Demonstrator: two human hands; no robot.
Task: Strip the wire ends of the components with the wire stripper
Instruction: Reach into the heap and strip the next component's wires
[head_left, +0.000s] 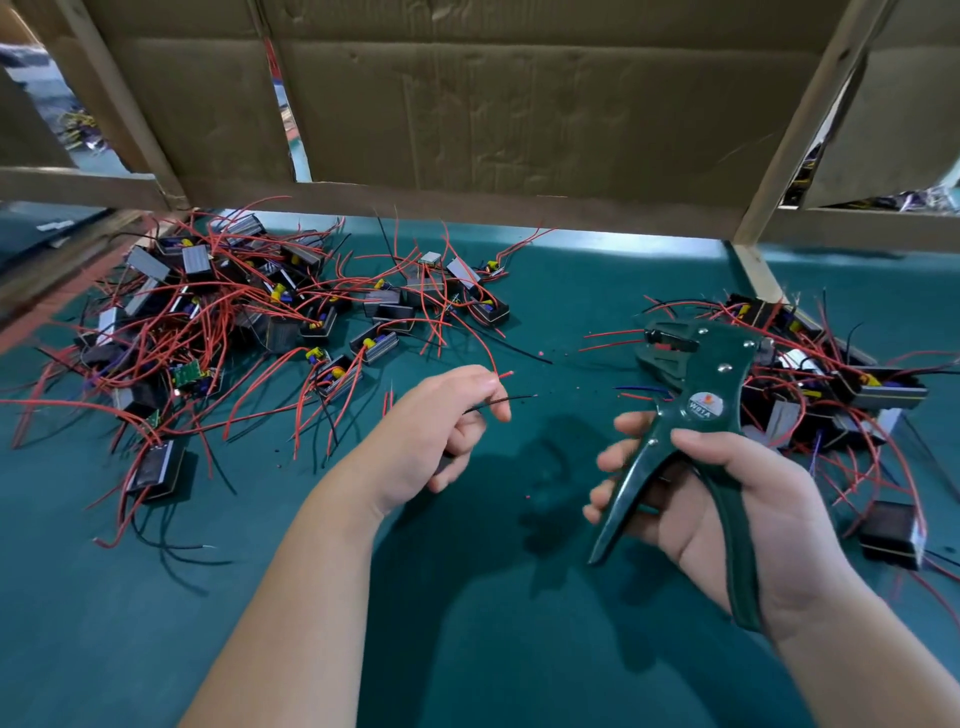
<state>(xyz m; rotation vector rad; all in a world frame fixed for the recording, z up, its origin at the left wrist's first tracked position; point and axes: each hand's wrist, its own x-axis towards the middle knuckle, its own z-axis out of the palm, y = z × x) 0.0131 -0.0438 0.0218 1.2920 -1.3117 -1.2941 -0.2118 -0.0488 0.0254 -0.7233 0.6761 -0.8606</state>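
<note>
Bench (519, 623): teal-green. Wire stripper (701, 379), lower right: dark green, silver rivets, round orange-and-white label (702, 404). Components (374, 340), upper left and right: black cases, yellow and blue parts, red wires (613, 332); one black wire (519, 398) at centre. Cardboard (519, 104), top: plain brown. Wooden frame (808, 119): pale tan.

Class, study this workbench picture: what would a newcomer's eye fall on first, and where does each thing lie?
First, the green wire stripper, gripped in the right hand at centre right. Next, the tangle of red-wired components at far left on the teal table, with a smaller pile behind the stripper. The left hand pinches a black wire at centre.
</note>
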